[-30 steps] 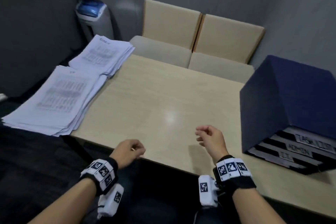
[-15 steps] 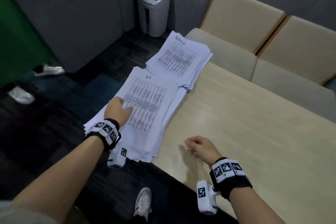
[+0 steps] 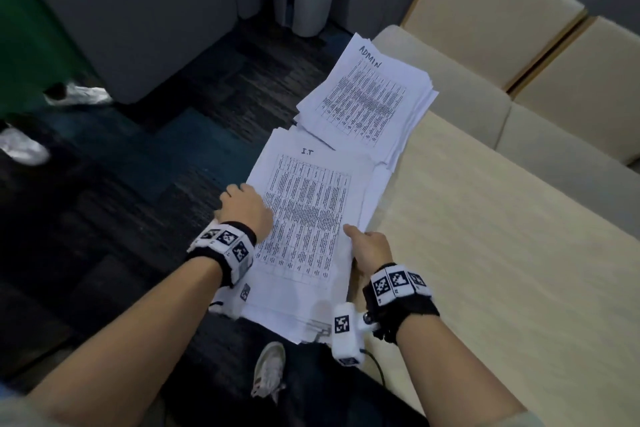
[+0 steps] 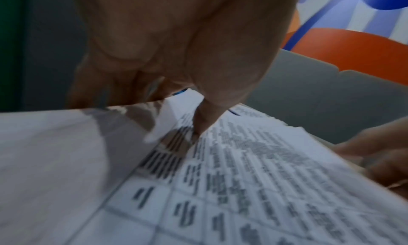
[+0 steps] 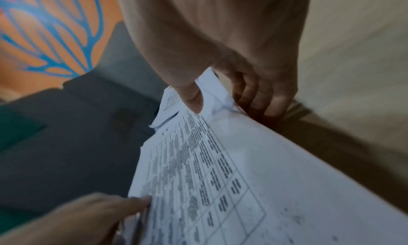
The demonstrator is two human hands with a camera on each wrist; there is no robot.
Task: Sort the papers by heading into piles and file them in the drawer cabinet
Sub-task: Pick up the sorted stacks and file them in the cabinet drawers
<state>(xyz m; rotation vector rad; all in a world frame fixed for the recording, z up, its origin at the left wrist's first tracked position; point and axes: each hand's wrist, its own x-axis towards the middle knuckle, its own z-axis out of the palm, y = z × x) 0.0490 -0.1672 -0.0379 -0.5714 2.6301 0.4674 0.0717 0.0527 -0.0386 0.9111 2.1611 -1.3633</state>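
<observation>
Head view — white I.T pile (image 3: 311, 215), printed tables, left hand (image 3: 246, 208) and right hand (image 3: 370, 250) fingers clamping its edges.

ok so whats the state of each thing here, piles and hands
I.T pile: fanned loosely, overhanging the table edge, gripped on both sides
ADMIN pile: lying untouched beyond it, sheets slightly splayed
left hand: thumb on top, fingers under the left edge
right hand: pinching the right edge

The head camera looks steeply down from above. Both wrist cameras sit close, facing along the fingers. All three share the I.T paper pile (image 3: 308, 218).
</observation>
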